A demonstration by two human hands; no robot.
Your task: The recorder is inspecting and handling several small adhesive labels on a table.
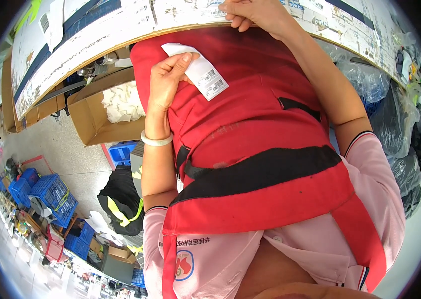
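Note:
A white strip of barcode labels (201, 74) is pinched between the thumb and fingers of my left hand (168, 74), held over the red apron (250, 74) on my lap. Its printed end hangs toward the lower right. My right hand (257, 15) rests at the near edge of the worktable (190, 19), fingers curled and drawn together. Whatever lies in its fingertips, if anything, is too small to make out. Under that hand the table top is covered with worn white printed sheeting.
Below the table at left stands a cardboard box (91, 117) with crumpled white paper strips (123, 102). Blue plastic crates (53, 197) sit on the floor further left. Clear plastic bags (394, 119) crowd the right side. A black bundle with neon trim (120, 202) lies beside my left elbow.

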